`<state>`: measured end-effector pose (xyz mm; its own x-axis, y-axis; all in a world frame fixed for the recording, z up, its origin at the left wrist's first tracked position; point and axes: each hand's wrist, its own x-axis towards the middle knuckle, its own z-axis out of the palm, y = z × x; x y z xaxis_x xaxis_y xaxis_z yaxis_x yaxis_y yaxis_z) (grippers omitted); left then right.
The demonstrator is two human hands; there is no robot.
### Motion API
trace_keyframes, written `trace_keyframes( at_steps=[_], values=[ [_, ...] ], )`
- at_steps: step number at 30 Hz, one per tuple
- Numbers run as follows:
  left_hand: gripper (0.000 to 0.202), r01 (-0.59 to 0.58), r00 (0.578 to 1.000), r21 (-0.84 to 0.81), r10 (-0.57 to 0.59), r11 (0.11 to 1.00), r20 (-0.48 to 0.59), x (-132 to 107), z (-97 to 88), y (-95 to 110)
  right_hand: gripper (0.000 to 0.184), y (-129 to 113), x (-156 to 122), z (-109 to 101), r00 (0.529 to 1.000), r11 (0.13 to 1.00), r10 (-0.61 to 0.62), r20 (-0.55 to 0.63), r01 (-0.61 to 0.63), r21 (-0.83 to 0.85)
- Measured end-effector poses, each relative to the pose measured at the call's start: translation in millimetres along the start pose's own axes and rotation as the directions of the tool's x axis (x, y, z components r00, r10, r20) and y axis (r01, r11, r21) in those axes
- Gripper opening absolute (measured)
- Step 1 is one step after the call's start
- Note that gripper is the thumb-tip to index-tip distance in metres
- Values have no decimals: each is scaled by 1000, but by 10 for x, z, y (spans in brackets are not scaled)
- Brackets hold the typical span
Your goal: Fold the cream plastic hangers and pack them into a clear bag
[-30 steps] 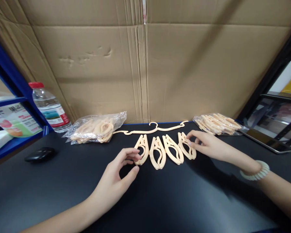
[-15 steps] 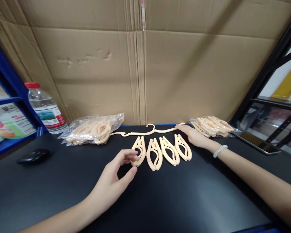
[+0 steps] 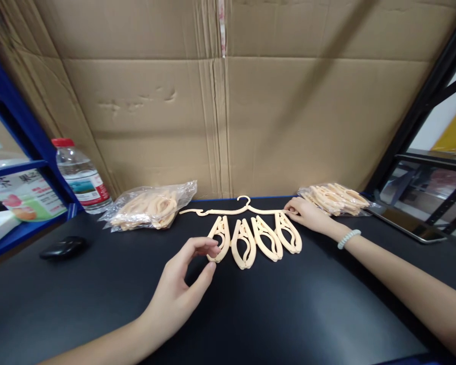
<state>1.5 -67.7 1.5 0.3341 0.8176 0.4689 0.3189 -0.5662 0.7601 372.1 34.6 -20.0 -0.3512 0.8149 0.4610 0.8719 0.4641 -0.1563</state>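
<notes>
Four folded hangers (image 3: 253,248), in a row; left hand (image 3: 178,286), fingers parted, near the leftmost; right hand (image 3: 307,215), fingers pinching the right end of one far unfolded hanger (image 3: 231,212).

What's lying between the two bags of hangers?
In the head view, one unfolded hanger stretches between the left bag and the right bag, the right hand at its right end; four folded hangers lie nearer the camera.
</notes>
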Motion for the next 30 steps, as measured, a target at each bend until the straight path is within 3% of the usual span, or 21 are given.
trace_keyframes(
  at_steps=[7,14,18,22,26,30],
  values=[
    [17,21,1000,-69,-21,997,-2,8,-6,-31,5,18,-28,-134,991,999,54,-126,-52,17],
    [21,147,984,-147,-160,978,-76,49,-62,-28,10,-132,-122,-384,965,990,141,-223,-131,58],
    [44,254,933,-234,-302,938,-198,105,-97,-43,15,-259,-194,-522,957,987,150,-246,-130,95],
    [69,301,889,-377,-401,876,-221,134,-111,-42,12,-407,-208,-567,954,985,132,-268,-95,146],
    [73,249,915,-411,-352,877,-197,113,-104,-3,11,-563,-200,-541,968,989,50,-245,-13,149],
    [75,245,945,-343,-302,907,-125,100,-114,2,10,-661,-203,-522,972,991,8,-236,24,131]
  ],
)
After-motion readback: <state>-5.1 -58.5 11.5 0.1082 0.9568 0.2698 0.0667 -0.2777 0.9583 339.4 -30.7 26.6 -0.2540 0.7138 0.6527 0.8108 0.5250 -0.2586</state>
